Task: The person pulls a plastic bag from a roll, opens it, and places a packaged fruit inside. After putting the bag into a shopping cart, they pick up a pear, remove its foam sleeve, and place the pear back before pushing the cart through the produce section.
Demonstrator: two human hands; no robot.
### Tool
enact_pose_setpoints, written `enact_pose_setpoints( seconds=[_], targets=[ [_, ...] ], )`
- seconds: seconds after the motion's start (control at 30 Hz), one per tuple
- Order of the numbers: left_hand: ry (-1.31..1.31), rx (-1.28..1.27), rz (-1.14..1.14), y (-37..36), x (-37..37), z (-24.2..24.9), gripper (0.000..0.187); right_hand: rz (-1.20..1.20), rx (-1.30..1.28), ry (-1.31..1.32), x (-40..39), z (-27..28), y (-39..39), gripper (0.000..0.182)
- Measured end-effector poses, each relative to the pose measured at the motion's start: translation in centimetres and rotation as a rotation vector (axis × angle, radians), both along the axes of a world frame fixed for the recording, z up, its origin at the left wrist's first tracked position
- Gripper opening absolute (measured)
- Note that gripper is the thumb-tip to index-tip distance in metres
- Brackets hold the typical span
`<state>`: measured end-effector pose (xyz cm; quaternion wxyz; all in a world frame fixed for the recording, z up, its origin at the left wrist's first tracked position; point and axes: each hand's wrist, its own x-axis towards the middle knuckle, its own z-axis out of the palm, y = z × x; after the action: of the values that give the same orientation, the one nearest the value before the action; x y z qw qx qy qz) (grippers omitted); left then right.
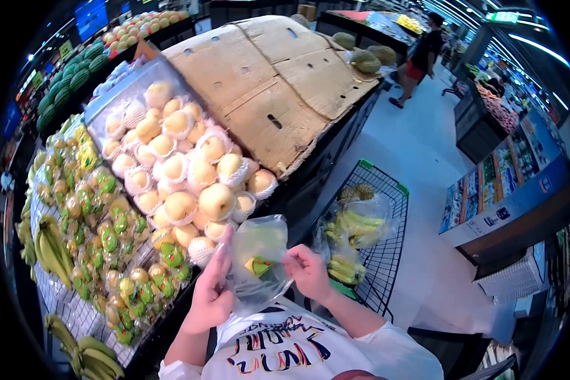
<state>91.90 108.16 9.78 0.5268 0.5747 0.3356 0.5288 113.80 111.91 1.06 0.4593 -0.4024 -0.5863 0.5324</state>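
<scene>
A clear plastic bag (257, 266) hangs between my two hands, in front of the white printed shirt. My left hand (214, 288) is at the bag's left edge, its fingers pointing up beside the fruit; what the fingers grip there is hard to make out. My right hand (308, 271) pinches the bag's right edge. A green and yellow patch shows on or through the bag. Just beyond the bag lie pale yellow round fruits (216, 201) in white foam nets, heaped in a bin.
Packed fruits with green labels (109, 239) and green bananas (52, 250) lie at the left. Flattened cardboard (259, 76) covers the stand ahead. A shopping cart (389, 253) with bagged bananas (361, 225) stands at the right. A person (422, 54) is in the aisle.
</scene>
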Motion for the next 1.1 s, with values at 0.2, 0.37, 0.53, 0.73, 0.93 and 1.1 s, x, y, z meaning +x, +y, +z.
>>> enact_pose_setpoints(
  seconds=[0.2,0.37,0.53,0.73,0.93,1.1],
  targets=[
    [0.083,0.02,0.229,-3.1,-1.1,2.6,0.094,0.11,0.055,0.385,-1.9,4.0,-0.7,0.015],
    [0.091,-0.161,0.306,-6.3,-0.8,1.7,0.095,0.299,0.127,0.474,-2.2,6.3,-1.3,0.02],
    [0.111,-0.096,0.371,-9.0,-0.3,-0.2,0.077,0.437,0.061,0.549,-3.8,6.3,-1.9,0.021],
    [0.332,0.028,0.361,-11.6,-0.9,-3.4,0.106,0.578,0.117,0.38,-5.9,6.2,-4.4,0.021],
    [0.39,0.265,0.475,-11.3,-1.5,-6.2,0.07,0.478,0.226,0.354,-8.8,5.9,-7.6,0.016],
    [0.297,0.422,0.472,-11.4,-3.1,-7.6,0.057,0.225,0.403,0.143,-10.1,6.6,-11.3,0.024]
  ],
)
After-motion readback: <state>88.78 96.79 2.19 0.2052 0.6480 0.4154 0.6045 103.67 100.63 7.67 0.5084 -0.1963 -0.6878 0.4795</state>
